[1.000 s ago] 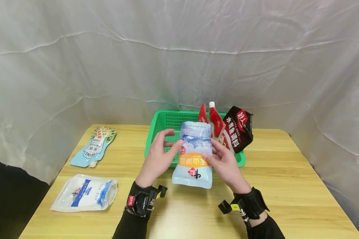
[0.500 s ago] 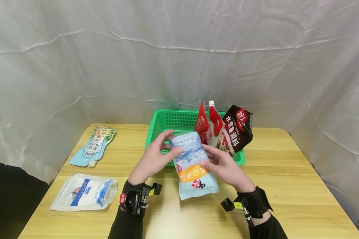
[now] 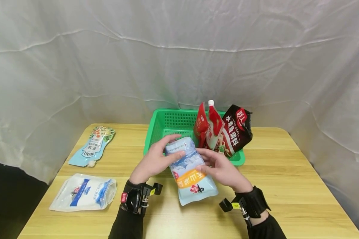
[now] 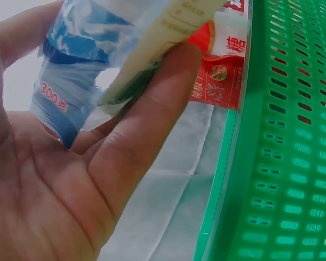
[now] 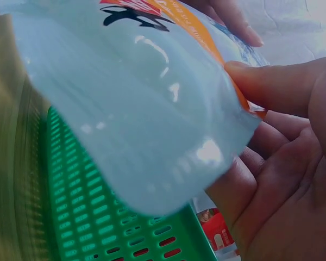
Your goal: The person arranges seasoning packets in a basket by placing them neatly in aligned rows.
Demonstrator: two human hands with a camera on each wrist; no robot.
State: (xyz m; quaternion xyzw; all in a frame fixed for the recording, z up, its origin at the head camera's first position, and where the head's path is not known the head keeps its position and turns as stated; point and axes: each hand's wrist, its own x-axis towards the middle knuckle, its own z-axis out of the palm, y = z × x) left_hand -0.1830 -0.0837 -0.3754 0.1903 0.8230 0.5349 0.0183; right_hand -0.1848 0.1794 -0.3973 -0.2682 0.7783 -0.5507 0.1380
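Note:
A light-blue salt bag (image 3: pixel 187 167) with an orange band hangs tilted between both hands, over the front side of the green basket. At its upper left end my left hand (image 3: pixel 155 161) grips it, thumb on the printed face and fingers behind. My right hand (image 3: pixel 224 169) pinches the right edge, thumb lying on the orange band. In the left wrist view the end of the salt bag (image 4: pixel 81 70) sits between thumb and fingers. The right wrist view shows the bag's broad pale end (image 5: pixel 136 119) with the right thumb (image 5: pixel 282 87) pressed on its edge.
The green basket (image 3: pixel 157 122) holds red pouches (image 3: pixel 213 124), one white-capped, and a black seasoning bag (image 3: pixel 239 127) at its right end. On the table's left lie a blue Heinz pouch (image 3: pixel 92 147) and a clear-and-white bag (image 3: pixel 85 192). A grey curtain (image 3: pixel 179 59) hangs behind.
Both hands have brought the salt bag down, nearer the body and slightly left. It has turned from nearly straight to slanted, its top leaning left, and the left hand now reaches farther over it.

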